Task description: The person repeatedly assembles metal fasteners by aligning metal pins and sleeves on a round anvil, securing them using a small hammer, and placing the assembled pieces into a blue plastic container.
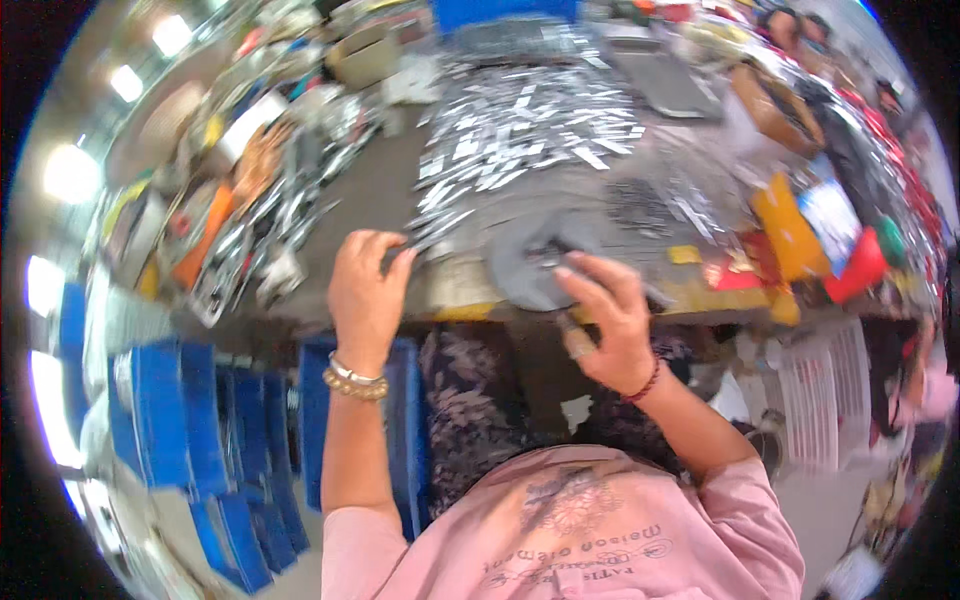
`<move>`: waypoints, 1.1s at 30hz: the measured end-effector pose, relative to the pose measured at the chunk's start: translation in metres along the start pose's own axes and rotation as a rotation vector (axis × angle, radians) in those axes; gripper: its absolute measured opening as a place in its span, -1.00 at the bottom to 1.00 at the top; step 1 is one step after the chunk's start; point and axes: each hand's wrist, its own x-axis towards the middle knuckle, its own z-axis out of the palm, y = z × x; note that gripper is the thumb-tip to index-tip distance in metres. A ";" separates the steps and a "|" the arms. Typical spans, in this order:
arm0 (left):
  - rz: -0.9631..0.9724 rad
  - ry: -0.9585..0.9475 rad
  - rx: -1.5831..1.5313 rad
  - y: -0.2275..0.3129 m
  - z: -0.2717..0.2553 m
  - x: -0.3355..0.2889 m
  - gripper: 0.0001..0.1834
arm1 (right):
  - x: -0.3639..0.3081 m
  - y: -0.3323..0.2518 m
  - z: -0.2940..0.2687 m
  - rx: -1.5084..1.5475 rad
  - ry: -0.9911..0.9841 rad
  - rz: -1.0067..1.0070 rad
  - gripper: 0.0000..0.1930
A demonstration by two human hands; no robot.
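Note:
My left hand (368, 292) is at the left part of the bench edge, thumb and forefinger curved with a small gap between their tips. Those tips are beside the nearest thin silvery metal strips (440, 228), which lie loose in a wide spread. Over the right rim of a round grey dish (515, 270) is my right hand (612, 325), its fingers stretched and apart from the thumb. Small dark pieces (552, 248) sit in the dish near those fingertips. Motion blur hides whether a fingertip touches them.
Tools and an orange-handled item (205, 235) crowd the bench's left side. A dark patch of small parts (645, 205), a yellow packet (790, 230) and a red object (858, 268) lie right. Blue bins (170, 415) stand below left, a white crate (825, 395) below right.

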 end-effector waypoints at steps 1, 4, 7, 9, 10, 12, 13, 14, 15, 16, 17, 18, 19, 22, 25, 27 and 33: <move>-0.025 -0.052 0.025 0.005 0.010 0.006 -0.80 | -0.004 0.001 -0.006 0.039 0.006 0.008 -0.38; 0.032 -0.101 0.047 -0.002 0.020 0.011 -0.82 | -0.005 0.001 -0.039 0.031 -0.013 0.038 -0.50; -0.028 -0.149 0.027 0.000 0.025 0.011 -0.84 | -0.007 0.032 -0.068 -0.114 0.037 0.187 -0.60; -0.107 -0.131 -0.077 0.007 0.021 0.011 -0.85 | 0.004 0.058 -0.087 -0.172 0.063 0.360 -0.67; -0.146 -0.119 -0.154 0.019 0.017 0.011 -0.86 | 0.010 0.071 -0.094 -0.223 0.055 0.399 -0.70; -0.103 -0.111 -0.230 0.032 0.016 0.008 -0.87 | 0.028 0.097 -0.096 -0.266 0.051 0.430 -0.73; -0.062 -0.110 -0.312 0.040 0.018 0.007 -0.87 | 0.037 0.110 -0.094 -0.395 -0.001 0.403 -0.75; -0.025 -0.134 -0.356 0.053 0.017 0.007 -0.88 | 0.046 0.120 -0.090 -0.520 -0.053 0.369 -0.77; 0.039 -0.167 -0.310 0.068 0.014 0.007 -0.87 | 0.052 0.130 -0.085 -0.517 -0.045 0.360 -0.77; 0.072 -0.185 -0.284 0.078 0.016 0.005 -0.86 | 0.060 0.140 -0.077 -0.592 -0.110 0.410 -0.80; 0.100 -0.194 -0.247 0.085 0.014 0.001 -0.85 | 0.070 0.146 -0.068 -0.658 -0.171 0.450 -0.81; 0.132 -0.187 -0.235 0.088 0.013 -0.004 -0.86 | 0.075 0.150 -0.062 -0.638 -0.206 0.502 -0.81; 0.168 -0.183 -0.233 0.090 0.017 -0.006 -0.86 | 0.078 0.155 -0.060 -0.637 -0.188 0.483 -0.81; 0.155 -0.259 -0.199 0.095 0.018 -0.015 -0.84 | 0.088 0.152 -0.062 -0.624 -0.380 0.629 -0.78; 0.145 -0.247 -0.223 0.097 0.017 -0.019 -0.85 | 0.083 0.147 -0.066 -0.588 -0.335 0.648 -0.77; 0.137 -0.222 -0.246 0.092 0.022 -0.018 -0.85 | 0.073 0.150 -0.071 -0.560 -0.287 0.591 -0.75; 0.185 -0.201 -0.334 0.085 0.033 -0.013 -0.86 | 0.065 0.095 -0.081 -0.247 -0.211 0.452 -0.77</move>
